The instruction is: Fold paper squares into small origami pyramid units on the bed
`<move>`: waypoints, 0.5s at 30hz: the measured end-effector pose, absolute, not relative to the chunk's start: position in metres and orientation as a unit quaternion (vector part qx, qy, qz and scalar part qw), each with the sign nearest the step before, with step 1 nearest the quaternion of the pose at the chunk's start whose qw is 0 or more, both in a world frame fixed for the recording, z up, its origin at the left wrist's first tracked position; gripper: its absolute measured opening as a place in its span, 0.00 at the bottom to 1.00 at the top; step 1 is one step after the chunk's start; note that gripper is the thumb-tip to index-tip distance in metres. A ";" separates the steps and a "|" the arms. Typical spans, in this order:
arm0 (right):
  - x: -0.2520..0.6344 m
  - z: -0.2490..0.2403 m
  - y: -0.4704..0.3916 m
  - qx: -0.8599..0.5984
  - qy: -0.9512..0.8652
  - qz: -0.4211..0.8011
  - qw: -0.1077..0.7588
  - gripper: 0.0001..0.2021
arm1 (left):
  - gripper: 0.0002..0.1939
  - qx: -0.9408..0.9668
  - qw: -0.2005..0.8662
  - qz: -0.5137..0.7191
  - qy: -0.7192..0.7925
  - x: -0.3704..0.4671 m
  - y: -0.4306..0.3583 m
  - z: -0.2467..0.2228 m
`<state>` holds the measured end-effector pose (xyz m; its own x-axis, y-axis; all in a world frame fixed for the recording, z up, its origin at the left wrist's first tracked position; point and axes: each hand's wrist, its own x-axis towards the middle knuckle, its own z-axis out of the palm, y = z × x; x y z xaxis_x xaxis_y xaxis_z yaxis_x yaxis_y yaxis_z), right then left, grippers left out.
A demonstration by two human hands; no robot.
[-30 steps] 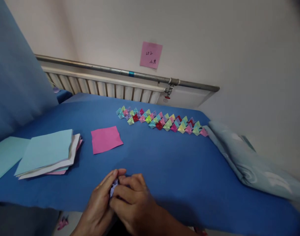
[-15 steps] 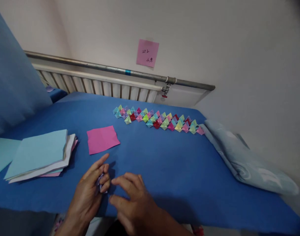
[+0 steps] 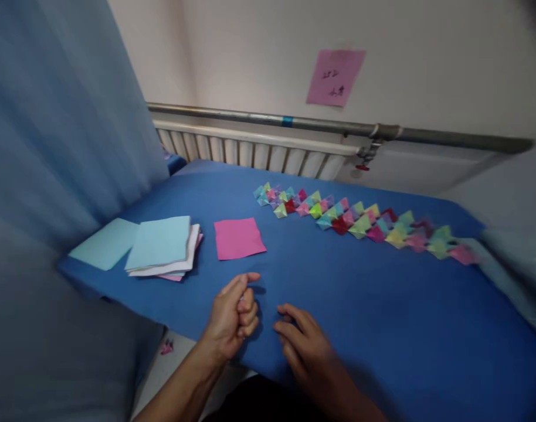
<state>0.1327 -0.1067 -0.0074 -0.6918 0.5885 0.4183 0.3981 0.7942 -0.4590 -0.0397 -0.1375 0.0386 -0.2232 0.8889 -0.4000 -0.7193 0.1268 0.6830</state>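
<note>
Left hand [image 3: 233, 313] is curled into a fist; whether it holds anything, I cannot tell. Right hand [image 3: 305, 346] lies open on the blue surface [image 3: 382, 305]. Pink sheet [image 3: 238, 238] and paper stack [image 3: 162, 253] are near.

Paper stack [image 3: 165, 246] lies left of the loose sheet [image 3: 239, 238]; folded pieces [image 3: 360, 220] behind — on the table [image 3: 382, 305].

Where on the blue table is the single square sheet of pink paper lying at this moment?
In the head view the single square sheet of pink paper lies flat left of centre, just right of the stack of light blue paper sheets and beyond the left hand.
</note>
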 end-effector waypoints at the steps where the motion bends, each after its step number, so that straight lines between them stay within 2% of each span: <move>1: 0.133 -0.010 -0.105 -0.270 -0.906 0.165 0.282 0.16 | 0.16 0.102 0.609 0.655 0.437 -0.039 -0.140 0.040; 4: 0.133 -0.014 -0.100 -0.254 -0.913 0.161 0.275 0.15 | 0.17 0.134 0.593 0.633 0.480 -0.051 -0.158 0.042; 6: 0.134 -0.014 -0.098 -0.246 -0.916 0.161 0.273 0.15 | 0.19 0.203 0.564 0.574 0.558 -0.069 -0.180 0.041; 11: 0.134 -0.011 -0.097 -0.249 -0.917 0.177 0.255 0.15 | 0.15 0.372 0.296 0.396 0.786 -0.131 -0.248 0.034; 13: 0.132 -0.008 -0.095 -0.247 -0.917 0.189 0.250 0.14 | 0.20 0.392 0.219 0.319 0.835 -0.149 -0.266 0.035; 15: 0.126 -0.003 -0.091 -0.233 -0.918 0.204 0.250 0.14 | 0.23 0.384 0.159 0.296 0.860 -0.158 -0.269 0.040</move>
<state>0.1264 -0.0912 -0.0032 -0.7670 0.5290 0.3632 0.3257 0.8086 -0.4900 -0.1582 -0.2695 0.0398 -0.6548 0.7544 -0.0467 0.5658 0.5301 0.6316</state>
